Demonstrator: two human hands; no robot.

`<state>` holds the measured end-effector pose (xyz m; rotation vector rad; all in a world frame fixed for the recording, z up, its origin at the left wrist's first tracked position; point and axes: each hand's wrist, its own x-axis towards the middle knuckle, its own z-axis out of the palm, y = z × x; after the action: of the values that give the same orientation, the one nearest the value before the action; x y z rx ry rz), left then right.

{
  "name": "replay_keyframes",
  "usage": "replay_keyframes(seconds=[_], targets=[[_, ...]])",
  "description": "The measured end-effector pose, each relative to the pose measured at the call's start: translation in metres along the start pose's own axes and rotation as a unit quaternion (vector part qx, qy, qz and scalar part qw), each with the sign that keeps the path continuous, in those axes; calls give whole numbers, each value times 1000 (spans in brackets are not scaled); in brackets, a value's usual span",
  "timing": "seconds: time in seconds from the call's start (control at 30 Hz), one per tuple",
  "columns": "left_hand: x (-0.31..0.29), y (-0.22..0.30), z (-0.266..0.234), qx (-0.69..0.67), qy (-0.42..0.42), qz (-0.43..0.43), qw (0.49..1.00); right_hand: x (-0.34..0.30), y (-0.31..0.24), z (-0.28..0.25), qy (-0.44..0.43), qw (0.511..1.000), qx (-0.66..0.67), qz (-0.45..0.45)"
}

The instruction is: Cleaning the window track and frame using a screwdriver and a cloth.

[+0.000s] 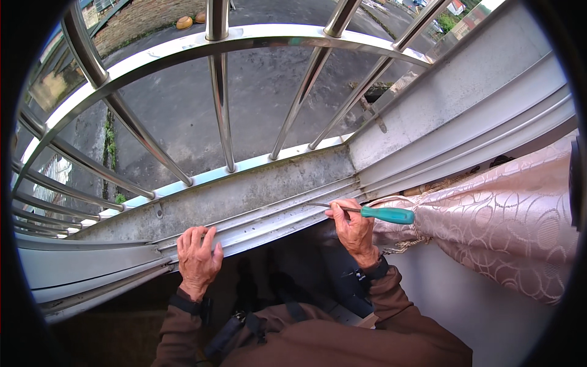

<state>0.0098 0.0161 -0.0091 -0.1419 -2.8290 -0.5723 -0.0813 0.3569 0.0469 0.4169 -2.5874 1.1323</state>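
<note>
A screwdriver with a teal handle (391,215) lies across my right hand (353,229), its thin dark shaft pinched between thumb and fingers. The handle sticks out to the right, and the tip points left over the white window track (269,215). Whether the tip touches the track, I cannot tell. On the left, my left hand (199,252) rests its fingertips on the same track, fingers a little bent and holding nothing. Dark specks of dirt show along the grooves between the two hands.
Shiny metal window bars (221,110) stand beyond a stained concrete sill (263,186). A white sliding sash (92,266) fills the left end of the track. At the right, a pink patterned curtain (501,214) hangs beside the frame. Grey paving (165,104) lies outside.
</note>
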Motion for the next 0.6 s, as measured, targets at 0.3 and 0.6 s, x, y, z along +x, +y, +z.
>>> replay_keyframes(seconds=[0.3, 0.6], targets=[[0, 2, -1, 3, -3, -2, 1000, 3, 18, -13, 62, 989, 35, 129], [1, 2, -3, 7, -4, 1, 1000, -7, 33, 11, 26, 943, 216, 253]])
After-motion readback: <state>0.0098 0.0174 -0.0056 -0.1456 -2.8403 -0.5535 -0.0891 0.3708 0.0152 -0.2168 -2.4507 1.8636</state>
